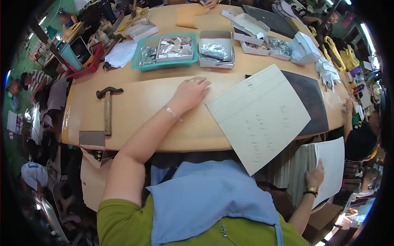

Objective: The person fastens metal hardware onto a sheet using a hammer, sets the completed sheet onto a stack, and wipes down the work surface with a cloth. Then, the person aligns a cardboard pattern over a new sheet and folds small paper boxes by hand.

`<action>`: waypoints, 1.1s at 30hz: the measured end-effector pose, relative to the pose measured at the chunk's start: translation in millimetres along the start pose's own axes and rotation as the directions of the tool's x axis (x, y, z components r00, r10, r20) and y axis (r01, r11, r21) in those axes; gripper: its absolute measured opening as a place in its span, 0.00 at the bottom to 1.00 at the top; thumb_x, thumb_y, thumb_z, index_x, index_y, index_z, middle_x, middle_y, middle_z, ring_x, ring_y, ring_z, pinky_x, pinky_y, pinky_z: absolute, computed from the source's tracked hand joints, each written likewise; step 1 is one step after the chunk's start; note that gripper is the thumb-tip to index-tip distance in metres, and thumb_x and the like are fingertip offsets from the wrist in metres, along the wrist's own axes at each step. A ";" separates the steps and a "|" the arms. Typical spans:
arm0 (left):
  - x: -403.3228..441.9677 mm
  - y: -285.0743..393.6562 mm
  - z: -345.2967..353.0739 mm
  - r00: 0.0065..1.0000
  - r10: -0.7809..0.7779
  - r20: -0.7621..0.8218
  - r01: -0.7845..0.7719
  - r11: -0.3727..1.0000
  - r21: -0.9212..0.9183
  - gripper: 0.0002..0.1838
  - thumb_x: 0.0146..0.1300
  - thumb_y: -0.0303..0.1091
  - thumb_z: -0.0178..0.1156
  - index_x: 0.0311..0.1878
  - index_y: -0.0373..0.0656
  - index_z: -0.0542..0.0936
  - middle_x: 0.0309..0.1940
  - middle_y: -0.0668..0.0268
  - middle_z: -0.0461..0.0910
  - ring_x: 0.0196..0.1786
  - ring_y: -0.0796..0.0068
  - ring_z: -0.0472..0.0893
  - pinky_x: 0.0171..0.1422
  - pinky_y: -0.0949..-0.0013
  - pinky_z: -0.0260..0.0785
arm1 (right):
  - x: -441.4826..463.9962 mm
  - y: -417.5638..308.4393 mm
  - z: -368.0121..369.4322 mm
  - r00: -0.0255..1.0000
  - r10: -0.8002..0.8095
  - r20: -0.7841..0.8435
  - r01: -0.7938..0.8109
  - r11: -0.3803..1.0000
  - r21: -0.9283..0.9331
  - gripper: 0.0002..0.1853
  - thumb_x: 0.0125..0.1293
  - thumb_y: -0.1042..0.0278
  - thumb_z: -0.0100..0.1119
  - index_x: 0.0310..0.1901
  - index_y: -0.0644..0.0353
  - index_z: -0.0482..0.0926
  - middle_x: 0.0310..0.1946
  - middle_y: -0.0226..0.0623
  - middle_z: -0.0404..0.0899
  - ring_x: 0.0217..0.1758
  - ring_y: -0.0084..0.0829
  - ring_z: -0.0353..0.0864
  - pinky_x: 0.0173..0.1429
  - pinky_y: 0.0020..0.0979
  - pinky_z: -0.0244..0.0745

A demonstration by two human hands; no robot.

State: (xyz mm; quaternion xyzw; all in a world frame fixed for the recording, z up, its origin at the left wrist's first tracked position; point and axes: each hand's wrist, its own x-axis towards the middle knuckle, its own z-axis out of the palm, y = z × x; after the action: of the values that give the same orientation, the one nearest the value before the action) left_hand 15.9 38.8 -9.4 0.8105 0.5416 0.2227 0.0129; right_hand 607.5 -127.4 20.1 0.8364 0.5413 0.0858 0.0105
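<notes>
My left hand point(193, 92) rests palm down on the tan table point(143, 92), its fingers a little apart and nothing in them. Down at the right, beside the table's front edge, my right hand point(315, 177) grips the edge of a white sheet point(331, 164) that lies against a thick stack of sheets point(293, 168). A large pale board point(260, 119) with pencil lines and faint writing lies tilted between my hands, partly over a dark mat point(305, 102), and its lower corner juts past the table edge. To the left, a hammer point(108, 112) lies with its head away from me.
A teal basket point(164, 67) with small pieces and a white box point(216, 37) of packets stand at the back. More open boxes point(251, 28) are at the back right, a red tray point(84, 71) at the left. Other people sit around, one person's hands point(210, 3) at the far edge.
</notes>
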 end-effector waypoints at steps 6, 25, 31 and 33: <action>45.2 -12.9 55.3 0.993 -0.057 -0.103 0.076 0.980 0.187 0.17 0.66 0.38 0.55 0.56 0.47 0.75 0.59 0.57 0.76 0.57 0.57 0.77 0.59 0.54 0.71 | -3.1 -3.3 2.8 0.998 -0.009 -0.062 0.008 1.000 -0.016 0.46 0.42 0.71 0.71 0.67 0.59 0.64 0.53 0.51 0.76 0.53 0.51 0.76 0.59 0.43 0.72; 58.6 -34.1 21.7 0.921 -0.320 0.224 0.383 0.850 -0.363 0.10 0.58 0.24 0.63 0.44 0.37 0.80 0.34 0.62 0.82 0.38 0.71 0.80 0.48 0.68 0.73 | -4.2 -3.5 7.2 0.999 0.031 -0.039 -0.032 0.999 -0.030 0.48 0.43 0.70 0.72 0.69 0.55 0.60 0.59 0.48 0.72 0.58 0.48 0.73 0.61 0.42 0.71; 56.1 -36.9 23.9 0.942 -0.320 0.106 0.335 0.861 -0.384 0.11 0.57 0.23 0.63 0.44 0.37 0.79 0.32 0.64 0.81 0.37 0.71 0.79 0.47 0.67 0.73 | -4.8 -4.5 7.8 0.998 0.021 -0.057 -0.024 0.999 -0.046 0.48 0.43 0.70 0.72 0.70 0.56 0.60 0.58 0.47 0.72 0.56 0.49 0.74 0.60 0.42 0.72; 52.5 -38.0 25.0 0.932 -0.351 0.087 0.356 0.849 -0.391 0.11 0.57 0.22 0.64 0.45 0.37 0.78 0.32 0.64 0.81 0.37 0.70 0.79 0.46 0.67 0.73 | -5.6 -3.3 7.8 0.998 0.016 -0.055 -0.019 0.999 -0.050 0.48 0.43 0.70 0.72 0.70 0.56 0.60 0.58 0.47 0.72 0.57 0.49 0.74 0.60 0.42 0.72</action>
State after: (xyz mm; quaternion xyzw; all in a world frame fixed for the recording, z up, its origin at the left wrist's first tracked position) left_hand 8.6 106.4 -23.6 0.6785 0.6242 0.3172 0.2224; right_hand 603.5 -130.5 11.4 0.8379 0.5317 0.1221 0.0162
